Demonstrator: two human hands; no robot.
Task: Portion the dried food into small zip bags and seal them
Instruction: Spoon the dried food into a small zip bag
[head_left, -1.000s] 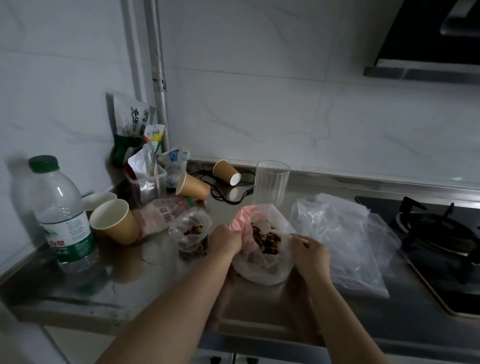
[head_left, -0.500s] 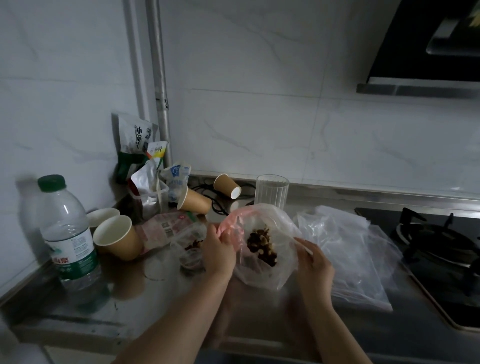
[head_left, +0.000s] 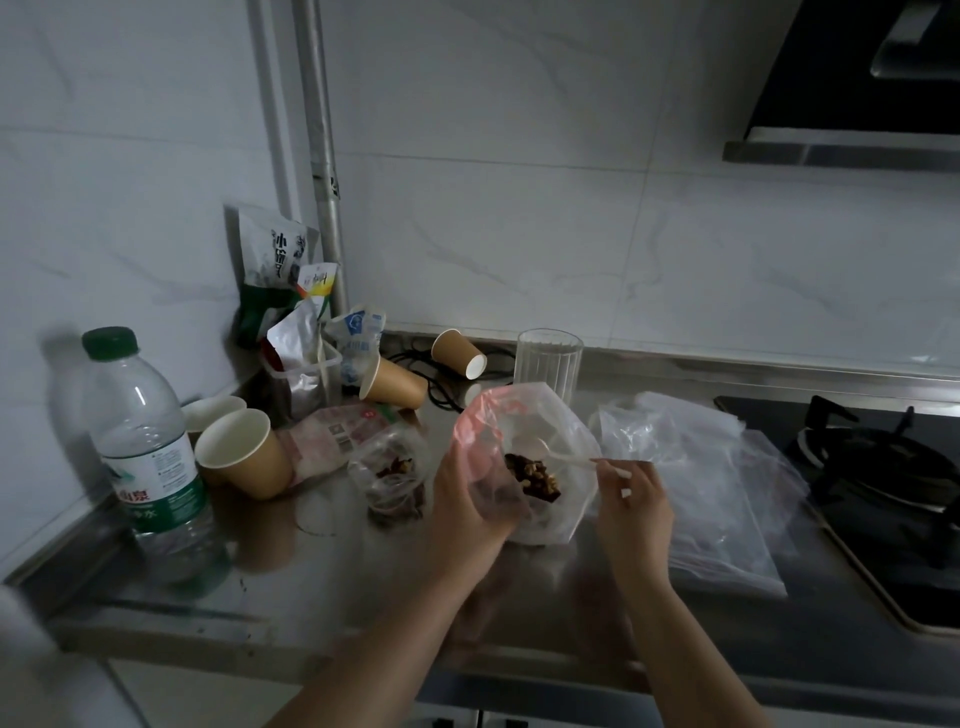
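Two hands were recorded at one pink-topped zip bag (head_left: 524, 457), held just above the steel counter (head_left: 311, 582): the left hand (head_left: 467, 499) was curled round its left side, the right hand (head_left: 631, 496) was pinching a white plastic spoon (head_left: 558, 453) whose bowl lay inside the mouth, over the dried food (head_left: 535, 475). One smaller filled bag (head_left: 389, 475) was noted just left. For a clean portion, the mouth is best kept spread and the spoon tipped low inside.

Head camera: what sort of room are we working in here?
Most likely a home kitchen: a steel countertop against a tiled wall, a gas hob on the right and a range hood above it.
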